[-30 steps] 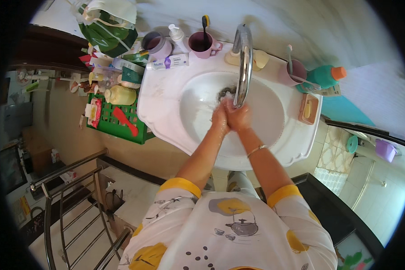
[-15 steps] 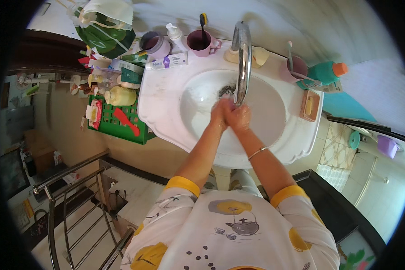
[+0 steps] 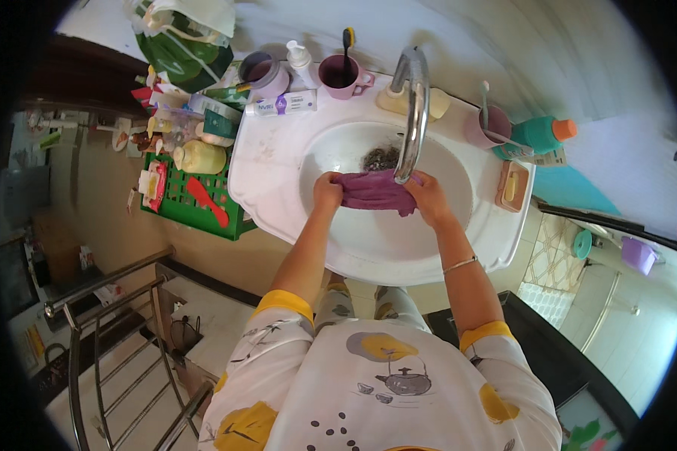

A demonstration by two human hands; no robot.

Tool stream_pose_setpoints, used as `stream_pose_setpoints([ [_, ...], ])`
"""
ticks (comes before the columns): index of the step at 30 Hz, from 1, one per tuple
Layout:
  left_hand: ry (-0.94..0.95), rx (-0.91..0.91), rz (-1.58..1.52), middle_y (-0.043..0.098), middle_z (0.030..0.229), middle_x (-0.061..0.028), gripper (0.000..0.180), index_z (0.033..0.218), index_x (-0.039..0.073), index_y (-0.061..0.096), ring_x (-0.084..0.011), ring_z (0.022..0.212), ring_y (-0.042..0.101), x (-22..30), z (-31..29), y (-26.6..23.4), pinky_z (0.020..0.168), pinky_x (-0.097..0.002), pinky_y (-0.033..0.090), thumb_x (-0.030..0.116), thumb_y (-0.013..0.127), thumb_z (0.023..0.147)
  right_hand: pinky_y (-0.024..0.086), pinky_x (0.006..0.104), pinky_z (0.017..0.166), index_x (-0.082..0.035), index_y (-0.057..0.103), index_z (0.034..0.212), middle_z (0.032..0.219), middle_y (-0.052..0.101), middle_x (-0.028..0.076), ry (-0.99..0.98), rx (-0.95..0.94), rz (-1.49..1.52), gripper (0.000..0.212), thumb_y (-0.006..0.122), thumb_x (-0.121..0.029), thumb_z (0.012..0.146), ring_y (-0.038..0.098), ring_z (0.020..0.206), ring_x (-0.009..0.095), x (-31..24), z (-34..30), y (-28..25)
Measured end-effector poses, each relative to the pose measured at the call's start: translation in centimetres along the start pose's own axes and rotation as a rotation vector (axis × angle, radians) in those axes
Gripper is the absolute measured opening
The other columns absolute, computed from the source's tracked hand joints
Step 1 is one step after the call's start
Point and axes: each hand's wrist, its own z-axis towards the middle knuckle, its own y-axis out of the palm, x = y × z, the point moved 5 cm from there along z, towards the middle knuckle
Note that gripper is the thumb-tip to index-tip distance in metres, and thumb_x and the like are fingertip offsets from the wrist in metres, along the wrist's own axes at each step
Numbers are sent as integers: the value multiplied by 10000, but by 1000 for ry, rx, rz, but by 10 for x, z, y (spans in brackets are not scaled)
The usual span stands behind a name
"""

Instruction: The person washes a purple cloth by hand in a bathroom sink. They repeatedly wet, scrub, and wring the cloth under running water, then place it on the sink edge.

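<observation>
A purple cloth [image 3: 376, 192] is stretched sideways over the white sink basin [image 3: 368, 244]. My left hand [image 3: 329, 192] is closed on its left end, and my right hand [image 3: 430, 197] pinches its right end. The chrome faucet [image 3: 414, 113] arches down just behind the cloth, its spout tip close to the right hand. Past the cloth, dark clumped material [image 3: 381, 158] sits around the drain; what it is cannot be made out. A thin bracelet [image 3: 459, 264] circles my right wrist.
Along the counter's back stand a pump bottle [image 3: 301, 64], a pink mug with a toothbrush [image 3: 344, 77] and a tube [image 3: 282, 103]. At right are a teal bottle [image 3: 534, 137] and a soap dish [image 3: 514, 186]. A green basket [image 3: 237, 224] adjoins the counter's left; a metal railing [image 3: 120, 297] stands lower left.
My hands, pressed together beneath the spout before, have moved apart to either side. The purple cloth now shows spread between them. The view has shifted slightly.
</observation>
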Motion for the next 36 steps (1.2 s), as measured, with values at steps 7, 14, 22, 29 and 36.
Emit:
stream_pose_setpoints([
  [7,-130,-546,-691,581,1131,-52,362,1158,52,555,-156,969,560,22,-29,74,855,-295,440,273,383,931,484,272,553,-22,571,961,811,611,51,-15,-65,358,263,485,-265,905,590,663,135,7,2,25],
  [14,-408,-824,-1102,612,1026,-107,530,1188,4,494,-190,907,594,4,-43,64,811,-310,484,449,431,909,501,344,703,-34,542,1013,921,618,78,-10,58,797,286,413,-274,927,604,827,192,33,25,-13],
  [22,51,-153,-239,614,1017,-170,354,1181,-14,497,-239,970,575,-36,7,40,835,-314,453,71,499,837,485,364,736,-61,535,1153,958,620,81,232,218,197,287,464,-135,885,594,881,217,100,30,-27],
  [29,107,-223,-134,602,1029,-115,331,1148,-10,538,-174,929,573,-60,11,49,801,-267,447,22,452,830,474,317,698,-50,584,1077,938,630,74,-234,356,-140,357,481,-336,890,601,809,191,46,57,-53],
  [36,106,-171,-127,597,1056,-148,340,1149,-9,529,-228,974,567,-43,7,33,855,-299,431,72,488,821,465,307,611,-63,568,965,851,620,41,75,385,172,452,458,-490,864,578,704,153,-55,79,-46],
])
